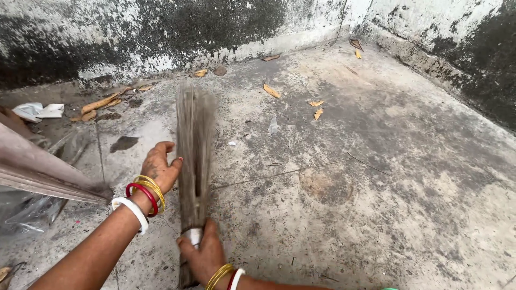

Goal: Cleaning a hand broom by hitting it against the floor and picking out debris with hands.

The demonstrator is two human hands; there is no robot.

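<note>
A stick broom (194, 156) of thin brown twigs points away from me over a stained concrete floor (376, 177); its far end is motion-blurred. My right hand (203, 252) grips the bound handle end near a pale band. My left hand (159, 166) is beside the bristles on the left, thumb side touching them, fingers loosely curled. Both wrists carry yellow, red and white bangles.
Dry yellow leaves (271, 90) lie scattered toward the mould-blackened walls (161, 32). Crumpled white paper (37, 110) and clear plastic (27, 215) sit at the left beside slanted brown sheets (37, 169). Walls meet in a corner at the far right.
</note>
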